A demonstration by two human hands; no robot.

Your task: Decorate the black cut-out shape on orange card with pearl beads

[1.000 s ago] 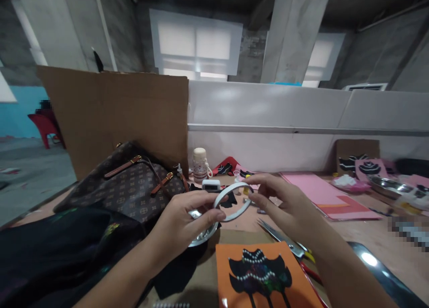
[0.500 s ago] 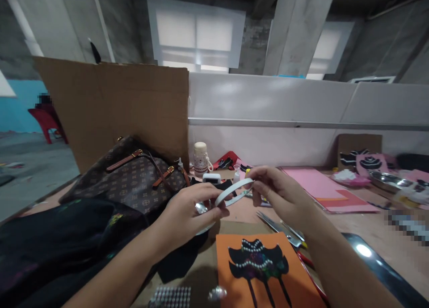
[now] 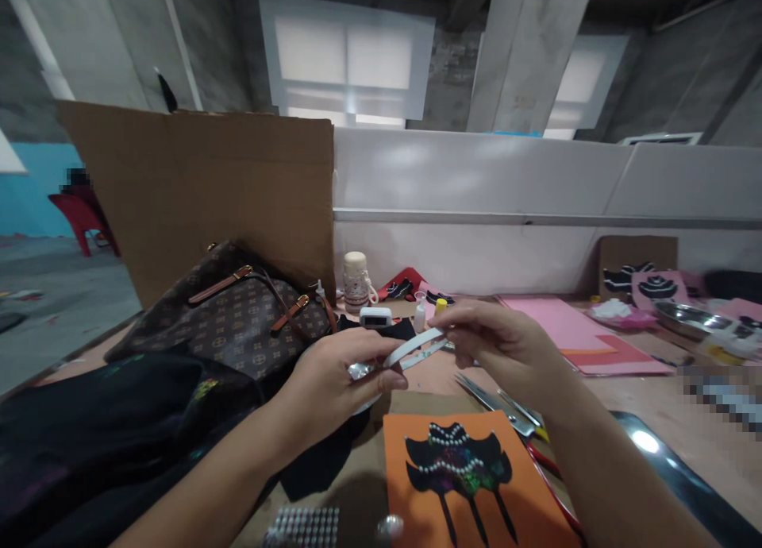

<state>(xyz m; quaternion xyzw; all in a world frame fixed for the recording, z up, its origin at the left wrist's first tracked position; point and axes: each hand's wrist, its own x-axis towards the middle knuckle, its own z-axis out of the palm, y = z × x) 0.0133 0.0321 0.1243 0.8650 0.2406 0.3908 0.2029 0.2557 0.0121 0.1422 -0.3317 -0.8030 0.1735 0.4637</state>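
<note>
A narrow white looped strip (image 3: 417, 345) stretches between my two hands above the table. My left hand (image 3: 342, 369) pinches its near end, and a shiny silver piece (image 3: 359, 371) shows between the same fingers. At the far end, the fingertips of my right hand (image 3: 506, 345) are closed on the strip. Below them lies an orange sheet (image 3: 410, 516) bearing a black three-stemmed cutout (image 3: 458, 461) with rows of pearl-like beads. Left of that sheet are a card of small round beads (image 3: 306, 526) and a crumpled shiny silver piece (image 3: 390, 526).
Metal scissors (image 3: 497, 409) lie below my right hand, beside a glossy black object (image 3: 684, 476). A brown patterned bag (image 3: 238, 326) and dark cloth (image 3: 119, 445) fill the left. Behind stand a thermos (image 3: 355, 282) and small bottle (image 3: 420, 311). Pink sheets (image 3: 553, 326) lie right.
The loop of the white strip looks flatter and lower. My right hand has shifted slightly down and to the right, while my left hand stays nearly in place.
</note>
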